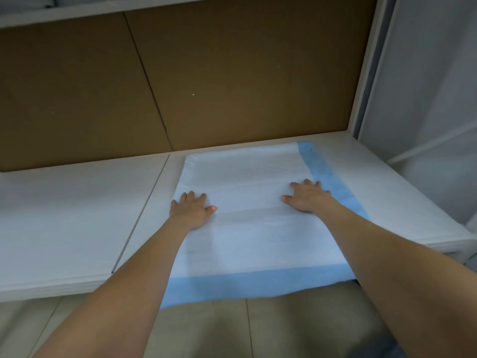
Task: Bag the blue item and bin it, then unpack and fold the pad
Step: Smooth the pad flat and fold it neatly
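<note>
A white pad (247,228) with blue borders lies spread flat on the white surface, its near blue edge hanging a little over the front. A blue strip runs along its right side. My left hand (192,208) presses flat on the pad's left part, fingers apart. My right hand (307,197) presses flat on the right part, its fingertips close to the blue side strip. Neither hand grips anything. No bag or bin is in view.
The white surface (77,215) has a seam left of the pad. A brown cardboard back wall (180,86) rises behind it. A white frame post (366,73) and pale curtain (426,99) stand at the right. A tiled floor (232,332) lies below.
</note>
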The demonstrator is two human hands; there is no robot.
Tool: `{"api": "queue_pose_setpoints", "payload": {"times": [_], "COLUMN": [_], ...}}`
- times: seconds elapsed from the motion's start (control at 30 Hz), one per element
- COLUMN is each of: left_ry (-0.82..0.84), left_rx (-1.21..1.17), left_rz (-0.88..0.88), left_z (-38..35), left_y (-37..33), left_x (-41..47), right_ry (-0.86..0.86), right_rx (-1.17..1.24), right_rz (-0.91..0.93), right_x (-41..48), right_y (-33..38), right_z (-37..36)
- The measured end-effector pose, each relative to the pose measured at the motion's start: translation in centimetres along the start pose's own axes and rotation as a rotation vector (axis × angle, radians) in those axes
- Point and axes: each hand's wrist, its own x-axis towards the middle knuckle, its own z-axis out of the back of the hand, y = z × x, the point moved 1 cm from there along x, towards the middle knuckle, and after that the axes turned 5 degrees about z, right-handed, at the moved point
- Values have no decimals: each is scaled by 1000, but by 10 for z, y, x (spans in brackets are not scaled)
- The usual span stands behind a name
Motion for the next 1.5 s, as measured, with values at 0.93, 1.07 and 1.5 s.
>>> {"api": "queue_pose_setpoints", "payload": {"times": [0.93,1.07,1.5], "left_ry": [-268,-294,-494], "left_rx": [-27,55,106], "left_rz": [-267,-295,-257], "left_z": [-5,-1,-1], "left_y": [-9,-11,-17], "left_x": [-73,-74,-74], "right_ry": [-94,-115,-300], "right_rx": [-140,-193,-221], "right_rz": [231,266,275], "right_x": [-75,-76,-82], "right_y": [-1,0,0], "right_z": [-4,-2,-3]}}
